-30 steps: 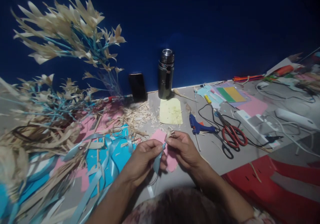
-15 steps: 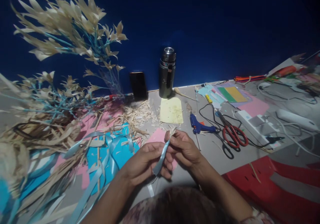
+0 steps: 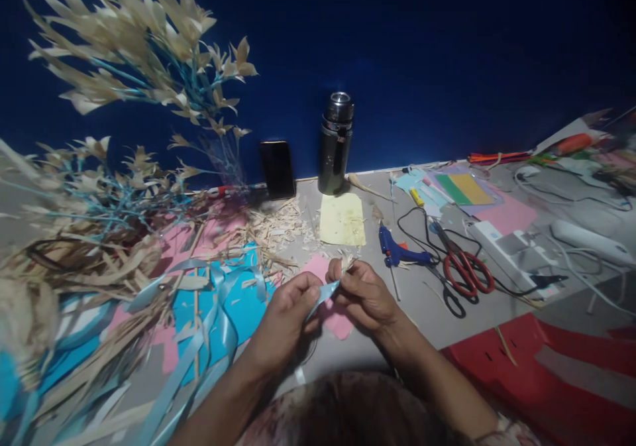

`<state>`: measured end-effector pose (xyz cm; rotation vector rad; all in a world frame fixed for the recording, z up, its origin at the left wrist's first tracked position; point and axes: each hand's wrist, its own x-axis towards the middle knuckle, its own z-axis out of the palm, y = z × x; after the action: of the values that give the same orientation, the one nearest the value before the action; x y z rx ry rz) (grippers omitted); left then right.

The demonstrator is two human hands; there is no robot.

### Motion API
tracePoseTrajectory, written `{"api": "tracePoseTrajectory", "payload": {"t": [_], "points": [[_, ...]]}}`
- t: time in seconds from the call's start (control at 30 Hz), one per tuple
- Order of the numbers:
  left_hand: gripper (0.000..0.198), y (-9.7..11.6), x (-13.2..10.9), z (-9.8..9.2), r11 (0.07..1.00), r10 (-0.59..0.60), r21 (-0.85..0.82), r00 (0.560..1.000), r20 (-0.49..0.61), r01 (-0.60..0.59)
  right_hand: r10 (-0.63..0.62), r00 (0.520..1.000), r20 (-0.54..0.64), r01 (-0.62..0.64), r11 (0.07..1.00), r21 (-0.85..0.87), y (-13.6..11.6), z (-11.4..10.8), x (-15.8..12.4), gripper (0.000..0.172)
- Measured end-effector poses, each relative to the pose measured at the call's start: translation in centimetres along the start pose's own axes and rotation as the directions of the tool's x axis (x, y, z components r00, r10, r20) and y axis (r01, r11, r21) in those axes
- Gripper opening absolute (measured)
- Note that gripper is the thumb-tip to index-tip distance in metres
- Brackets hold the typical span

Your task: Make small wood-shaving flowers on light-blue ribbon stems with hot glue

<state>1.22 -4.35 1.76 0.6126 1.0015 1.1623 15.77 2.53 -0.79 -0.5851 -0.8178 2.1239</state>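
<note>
Between my two hands runs a short light-blue ribbon (image 3: 328, 291). My left hand (image 3: 291, 310) is closed, pinching the ribbon's free end between thumb and fingers. Closed too, my right hand (image 3: 366, 295) grips a small pale dried-husk flower (image 3: 346, 261) at its base, where the ribbon meets it; the flower's tip pokes up above the fingers, and its stem is hidden. Under the hands lies a pink paper sheet (image 3: 338, 321). More light-blue ribbon (image 3: 226, 333) lies in loops on blue sheets left of my left hand.
A blue glue gun (image 3: 401, 250), red-handled scissors (image 3: 467, 272) and a white power strip (image 3: 511, 254) lie to the right. Behind stand a flask (image 3: 336, 148) and a phone (image 3: 277, 169). Dried flowers (image 3: 163, 48) on blue stems rise at left. A red plastic piece (image 3: 521, 366) sits front right.
My left hand's fingers have closed on the ribbon, which now stretches taut sideways instead of hanging down across the open fingers. My right hand has stayed nearly in place.
</note>
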Motion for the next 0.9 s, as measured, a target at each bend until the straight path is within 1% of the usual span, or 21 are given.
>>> {"api": "tracePoseTrajectory", "payload": {"t": [0.07, 0.17, 0.27, 0.37, 0.5, 0.6, 0.67, 0.73, 0.77, 0.8, 0.83, 0.9], "points": [[0.038, 0.0, -0.4, 0.1, 0.998, 0.015, 0.062, 0.999, -0.043, -0.012, -0.026, 0.999, -0.042, 0.026, 1.000, 0.008, 0.1, 0.2, 0.1, 0.040], [0.036, 0.1, -0.7, -0.2, 0.993, -0.029, 0.110, 0.999, -0.039, 0.033, -0.072, 0.995, -0.076, 0.071, 0.997, -0.014, 0.1, 0.5, 0.0, 0.037], [0.036, 0.4, -0.6, -0.7, 0.994, -0.066, 0.088, 0.997, -0.039, 0.069, -0.107, 0.991, -0.079, 0.101, 0.992, -0.078, 0.1, 0.4, -0.1, 0.034], [0.035, 0.6, -0.4, -0.9, 0.993, -0.084, 0.072, 0.994, -0.075, 0.090, -0.119, 0.990, -0.074, 0.110, 0.986, -0.124, 0.3, 0.3, -0.3, 0.031], [0.032, 0.7, -0.6, -0.5, 0.992, -0.013, 0.122, 0.989, -0.146, 0.031, -0.161, 0.981, -0.108, 0.141, 0.974, -0.177, 0.5, 0.4, -0.3, 0.028], [0.034, 0.6, -0.7, -0.3, 0.984, 0.032, 0.181, 0.986, -0.163, -0.002, -0.192, 0.972, -0.133, 0.162, 0.965, -0.208, 0.7, 0.3, -0.2, 0.028], [0.035, 0.4, -0.6, -0.4, 0.979, 0.044, 0.206, 0.987, -0.157, -0.011, -0.171, 0.975, -0.143, 0.139, 0.967, -0.212, 0.8, -0.2, -0.2, 0.028], [0.036, 0.3, -0.5, -0.7, 0.977, 0.053, 0.215, 0.985, -0.162, -0.017, -0.155, 0.972, -0.175, 0.108, 0.962, -0.251, 0.5, -1.1, -0.2, 0.027], [0.036, 0.4, -0.3, -1.0, 0.976, 0.052, 0.218, 0.984, -0.168, -0.014, -0.170, 0.964, -0.203, 0.104, 0.948, -0.300, 0.1, -1.7, -0.3, 0.026], [0.036, 0.4, -0.2, -1.2, 0.976, 0.047, 0.220, 0.984, -0.174, -0.008, -0.211, 0.948, -0.238, 0.112, 0.921, -0.372, -0.6, -2.4, -0.4, 0.025], [0.036, 0.5, 0.0, -1.5, 0.975, 0.039, 0.222, 0.983, -0.179, 0.002, -0.278, 0.922, -0.270, 0.127, 0.876, -0.466, -1.4, -3.2, -0.6, 0.024], [0.038, 0.8, 0.5, -1.9, 0.973, 0.035, 0.229, 0.980, -0.196, 0.011, -0.447, 0.840, -0.307, 0.134, 0.720, -0.681, -3.3, -4.9, -1.3, 0.023]]}}
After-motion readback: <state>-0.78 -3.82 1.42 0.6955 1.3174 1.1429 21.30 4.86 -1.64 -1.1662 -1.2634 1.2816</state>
